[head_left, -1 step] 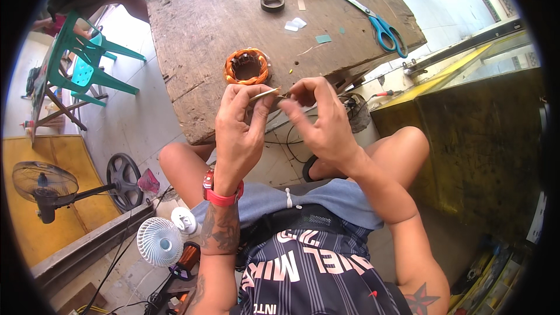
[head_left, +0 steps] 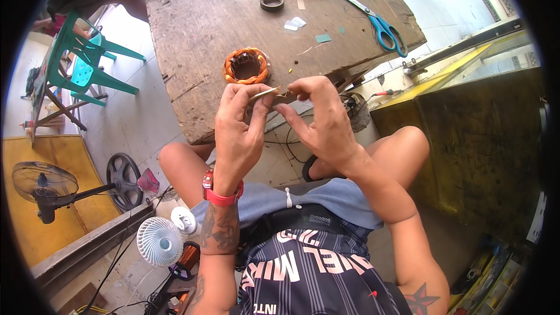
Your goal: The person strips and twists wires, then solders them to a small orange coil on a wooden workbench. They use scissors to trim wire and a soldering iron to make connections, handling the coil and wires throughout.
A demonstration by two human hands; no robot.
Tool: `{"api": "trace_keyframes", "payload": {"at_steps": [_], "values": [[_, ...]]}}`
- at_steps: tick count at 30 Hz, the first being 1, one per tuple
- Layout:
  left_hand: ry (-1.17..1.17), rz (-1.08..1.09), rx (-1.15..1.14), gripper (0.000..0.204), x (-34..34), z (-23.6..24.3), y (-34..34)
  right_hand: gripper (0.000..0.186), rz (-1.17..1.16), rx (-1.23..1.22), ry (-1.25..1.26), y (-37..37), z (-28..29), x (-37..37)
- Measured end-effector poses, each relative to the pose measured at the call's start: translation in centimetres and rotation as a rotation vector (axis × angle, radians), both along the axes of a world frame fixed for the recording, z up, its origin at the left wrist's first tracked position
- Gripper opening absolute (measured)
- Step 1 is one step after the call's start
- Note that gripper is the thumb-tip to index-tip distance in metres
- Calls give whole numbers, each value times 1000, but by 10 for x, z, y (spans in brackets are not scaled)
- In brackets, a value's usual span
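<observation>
My left hand [head_left: 239,134] and my right hand [head_left: 324,122] are raised together over the near edge of a worn wooden table [head_left: 198,29]. Between them they pinch a thin pale strip [head_left: 265,93]; the left thumb and fingers hold one end and the right fingertips hold the other. Just beyond the fingers, a round stator with copper windings [head_left: 246,65] lies on the table. A red watch sits on my left wrist. I am seated with my knees under the table edge.
Blue-handled scissors [head_left: 382,26], a dark tape ring [head_left: 272,1] and small paper bits [head_left: 294,23] lie farther back on the table. A green plastic chair [head_left: 81,64] stands left. A floor fan [head_left: 44,184], a small white fan [head_left: 158,240] and a wheel [head_left: 123,181] sit lower left. A yellow-green cabinet [head_left: 466,140] stands right.
</observation>
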State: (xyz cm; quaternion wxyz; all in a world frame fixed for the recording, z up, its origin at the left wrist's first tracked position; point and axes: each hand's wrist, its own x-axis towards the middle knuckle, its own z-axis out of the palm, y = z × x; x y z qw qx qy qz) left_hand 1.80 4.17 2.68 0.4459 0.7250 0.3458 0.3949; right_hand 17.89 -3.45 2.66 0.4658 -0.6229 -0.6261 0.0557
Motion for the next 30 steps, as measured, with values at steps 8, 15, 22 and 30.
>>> {"api": "trace_keyframes", "payload": {"at_steps": [8,15,22,30], "values": [[-3,6,53,13,4,-3,6,18,319,-591,1484,3,-6,17],[-43,-1,-66,13,3,-3,4,22,18,169,-149,7,-13,10],[-187,-49,-308,23,-10,0,0,13,116,-93,368,14,1,5],[-362,-167,-613,23,-19,1,-19,26,227,-264,724,18,10,9]]}}
